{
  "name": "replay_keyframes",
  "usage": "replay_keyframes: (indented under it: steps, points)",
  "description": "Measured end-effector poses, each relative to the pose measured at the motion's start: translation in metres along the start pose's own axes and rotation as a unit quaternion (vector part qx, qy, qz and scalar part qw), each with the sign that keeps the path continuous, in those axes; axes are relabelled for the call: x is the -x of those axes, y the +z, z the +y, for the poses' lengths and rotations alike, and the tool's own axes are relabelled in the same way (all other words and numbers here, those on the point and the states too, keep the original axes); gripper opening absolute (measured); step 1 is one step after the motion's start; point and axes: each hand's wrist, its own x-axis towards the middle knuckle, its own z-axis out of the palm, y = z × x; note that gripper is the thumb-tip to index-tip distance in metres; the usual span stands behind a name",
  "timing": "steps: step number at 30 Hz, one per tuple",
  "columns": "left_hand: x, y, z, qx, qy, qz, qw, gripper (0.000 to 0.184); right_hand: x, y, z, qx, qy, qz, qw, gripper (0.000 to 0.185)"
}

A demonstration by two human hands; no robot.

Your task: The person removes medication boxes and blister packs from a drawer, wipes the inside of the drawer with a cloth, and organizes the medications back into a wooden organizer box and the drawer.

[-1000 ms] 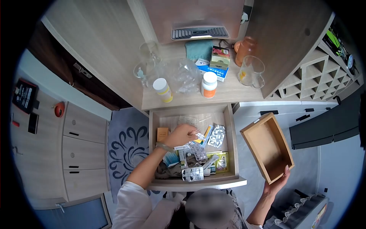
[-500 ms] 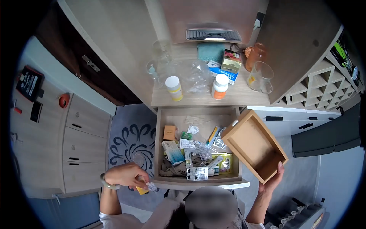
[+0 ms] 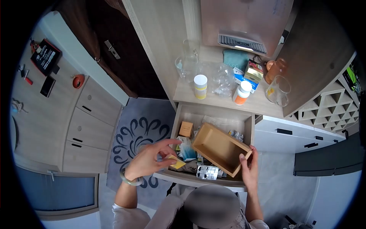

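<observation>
My right hand (image 3: pixel 249 168) grips one end of an open-topped wooden box (image 3: pixel 225 147), thumb over its rim. The box's inside is bare. It is tilted above the pulled-out drawer (image 3: pixel 252 126) and hides much of its contents. Left of the box, my left hand (image 3: pixel 150 160) holds a small yellow packet (image 3: pixel 177 162) near the thumb tip, with the index finger stretched out above it. In the drawer lie an orange-brown carton (image 3: pixel 186 129), a blue-and-white medicine box (image 3: pixel 187 149) and a silver blister pack (image 3: pixel 207 172).
On the counter above stand a white-capped yellow bottle (image 3: pixel 200 87), a white-and-orange bottle (image 3: pixel 242 92), a glass mug (image 3: pixel 280 91), an orange jar (image 3: pixel 276 70) and crumpled clear plastic (image 3: pixel 223 78). A patterned rug (image 3: pixel 137 129) lies on the floor at left.
The wooden box has come left, from beside the drawer to over it. My left hand has moved up and right toward the drawer with the yellow packet. The view has shifted.
</observation>
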Motion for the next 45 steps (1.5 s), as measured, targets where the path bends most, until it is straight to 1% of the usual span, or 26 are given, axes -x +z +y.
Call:
replay_keyframes:
  steps: [1,3,4,5,7,9,10,11,12,13,15,16,17,19,20,22,26,29,31,32,34,35,37,38,41,45]
  points:
    - [-0.004,0.004,0.007,0.0,0.003,0.001,1.0,0.055,0.001,0.001,-0.004,0.154,-0.039,0.023,0.987,0.062]
    - [-0.011,0.01,0.018,0.01,0.023,0.003,1.0,0.054,0.009,0.013,-0.023,0.347,-0.141,0.094,0.922,0.067]
    - [-0.015,0.013,0.023,0.014,0.017,-0.01,1.0,0.056,0.009,0.015,-0.033,0.304,-0.177,0.092,0.931,0.069]
    - [-0.02,0.018,0.027,0.015,0.022,-0.011,1.0,0.056,0.01,0.018,-0.047,0.237,-0.21,0.056,0.947,0.062]
    - [-0.028,0.028,0.035,0.029,0.08,-0.032,0.996,0.059,0.009,0.023,-0.068,0.139,-0.221,-0.115,0.959,0.051]
    - [-0.037,0.034,0.042,0.008,0.095,-0.061,0.994,0.061,0.009,0.036,-0.079,0.024,-0.178,-0.207,0.962,0.037]
    - [-0.04,0.039,0.046,0.022,0.117,-0.041,0.992,0.06,0.007,0.041,-0.072,0.024,-0.182,-0.201,0.962,0.025]
    - [-0.042,0.043,0.05,0.036,0.14,-0.02,0.989,0.059,0.006,0.043,-0.064,0.025,-0.187,-0.196,0.962,0.025]
    - [-0.045,0.048,0.051,0.054,0.186,0.033,0.98,0.057,0.007,0.046,-0.058,-0.035,-0.133,-0.161,0.977,0.021]
    - [-0.047,0.052,0.048,0.053,0.191,0.034,0.98,0.057,0.007,0.046,-0.054,-0.095,-0.078,-0.126,0.984,0.017]
    - [-0.052,0.06,0.036,0.075,0.211,0.142,0.964,0.052,0.007,0.047,-0.054,-0.129,-0.108,-0.113,0.979,0.014]
    - [-0.053,0.063,0.032,0.079,0.19,0.144,0.968,0.037,0.008,0.047,-0.056,-0.177,-0.072,-0.111,0.975,0.014]
    - [-0.056,0.068,0.026,0.079,0.192,0.142,0.968,0.037,0.009,0.047,-0.058,-0.225,-0.036,-0.109,0.967,0.015]
    - [-0.06,0.078,0.018,0.134,0.201,0.161,0.957,0.019,0.009,0.046,-0.055,-0.228,-0.031,-0.111,0.967,0.015]
    - [-0.06,0.08,0.018,0.135,0.203,0.161,0.956,0.019,0.009,0.045,-0.055,-0.23,-0.025,-0.116,0.966,0.015]
    - [-0.06,0.082,0.025,0.141,0.196,0.182,0.953,0.011,0.007,0.044,-0.063,-0.216,-0.059,-0.088,0.971,0.016]
    - [-0.059,0.079,0.033,0.109,0.208,0.187,0.954,0.009,0.001,0.043,-0.076,-0.169,-0.137,-0.024,0.976,0.016]
    - [-0.059,0.082,0.031,0.083,0.233,0.143,0.958,0.021,-0.004,0.044,-0.069,-0.166,-0.177,-0.001,0.97,0.015]
    - [-0.057,0.09,0.042,-0.001,0.237,0.295,0.925,0.045,-0.005,0.047,-0.07,-0.175,-0.178,0.026,0.968,0.013]
    - [-0.057,0.1,0.04,-0.001,0.239,0.297,0.925,0.045,-0.004,0.05,-0.07,-0.183,-0.175,0.052,0.966,0.012]
    - [-0.055,0.123,0.033,0.003,0.265,0.297,0.917,0.068,-0.003,0.056,-0.069,-0.193,-0.184,0.056,0.962,0.012]
    - [-0.055,0.126,0.035,0.003,0.265,0.298,0.917,0.068,-0.002,0.06,-0.068,-0.202,-0.19,0.059,0.959,0.012]
    - [-0.053,0.129,0.039,0.031,0.249,0.232,0.94,0.068,0.0,0.064,-0.07,-0.22,-0.177,0.064,0.957,0.011]
    - [-0.053,0.13,0.037,0.037,0.206,0.286,0.935,0.066,0.001,0.065,-0.071,-0.215,-0.179,0.071,0.957,0.011]
    - [-0.054,0.127,0.029,-0.032,0.262,0.226,0.938,0.067,0.003,0.067,-0.071,-0.218,-0.179,0.078,0.956,0.01]
    - [-0.054,0.133,0.034,0.087,0.225,0.298,0.924,0.069,0.001,0.068,-0.07,-0.21,-0.186,0.081,0.957,0.01]
